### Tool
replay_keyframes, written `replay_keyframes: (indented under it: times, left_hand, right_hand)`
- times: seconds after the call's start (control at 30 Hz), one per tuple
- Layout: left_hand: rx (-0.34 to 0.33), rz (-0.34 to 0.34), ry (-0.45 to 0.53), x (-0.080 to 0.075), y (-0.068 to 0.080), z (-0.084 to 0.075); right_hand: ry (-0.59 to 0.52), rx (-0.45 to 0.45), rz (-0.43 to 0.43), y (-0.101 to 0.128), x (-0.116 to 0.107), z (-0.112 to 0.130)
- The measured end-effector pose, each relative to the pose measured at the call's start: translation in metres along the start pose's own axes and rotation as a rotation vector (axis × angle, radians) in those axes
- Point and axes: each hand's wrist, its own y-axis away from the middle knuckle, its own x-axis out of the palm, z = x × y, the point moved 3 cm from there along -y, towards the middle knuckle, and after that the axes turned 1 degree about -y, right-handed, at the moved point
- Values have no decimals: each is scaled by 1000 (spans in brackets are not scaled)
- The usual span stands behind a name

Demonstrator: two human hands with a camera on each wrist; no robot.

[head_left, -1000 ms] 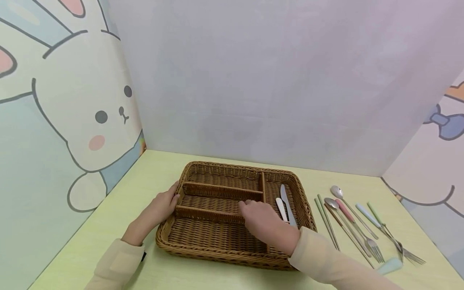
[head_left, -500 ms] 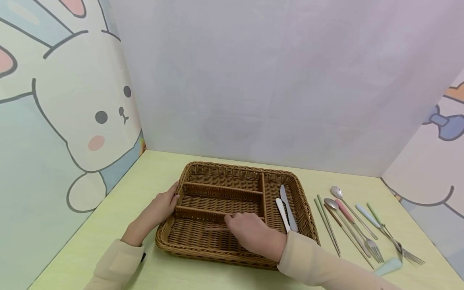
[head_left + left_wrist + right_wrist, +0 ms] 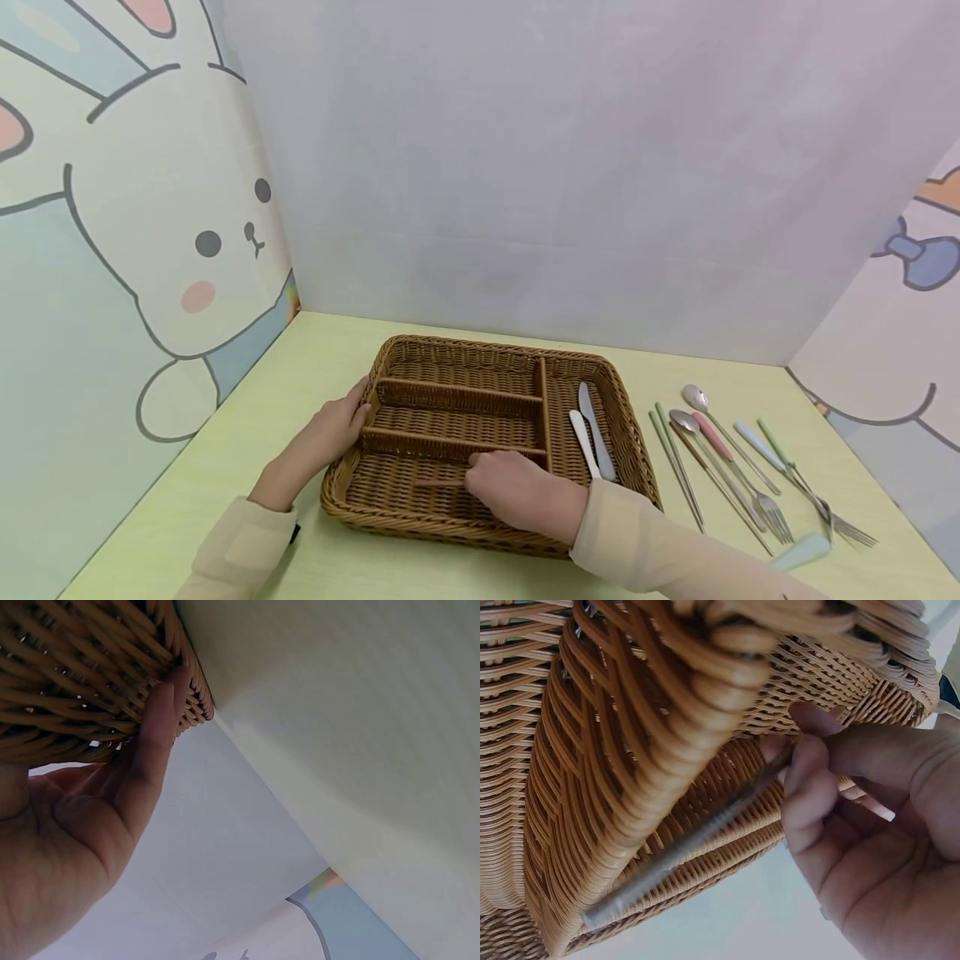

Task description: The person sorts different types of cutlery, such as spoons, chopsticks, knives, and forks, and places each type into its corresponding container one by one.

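A brown wicker basket point(image 3: 480, 538) with dividers sits on the table. My left hand point(image 3: 333, 427) grips its left rim; in the left wrist view the fingers point(image 3: 154, 742) lie against the outer weave. My right hand point(image 3: 517, 493) is over the front long compartment and pinches a thin chopstick point(image 3: 438, 483) between thumb and fingers. The chopstick points left, lying roughly along the compartment. In the right wrist view the chopstick point(image 3: 682, 844) is brown near the fingertips and silvery toward its far end. The two back compartments hold nothing.
In the basket's right compartment lie a table knife point(image 3: 597, 433) and a white-handled piece point(image 3: 582, 437), partly behind my sleeve. Right of the basket lie green chopsticks point(image 3: 678, 468), spoons point(image 3: 696, 397), a pink-handled fork point(image 3: 772, 517) and more forks point(image 3: 851, 529). A wall point(image 3: 555, 192) stands behind.
My right hand has moved left and toward me, from the middle divider into the front compartment, lowering the chopstick. The left hand stays on the rim.
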Motion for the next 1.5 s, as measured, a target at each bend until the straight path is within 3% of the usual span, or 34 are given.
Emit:
replay_keyframes:
  times: [0.6,0.8,1.13,1.5]
  left_hand:
    - [5,4,6,-1,0,0]
    - [-3,8,11,-1,0,0]
    - [-1,8,5,0,0,1]
    - [1,8,6,2,-1,3]
  right_hand:
    - [35,-110,169,1,4,8]
    - [12,-103,201,3,5,7]
    - [70,-95,178,4,2,3]
    - [99,-53,51,12,-13,-19]
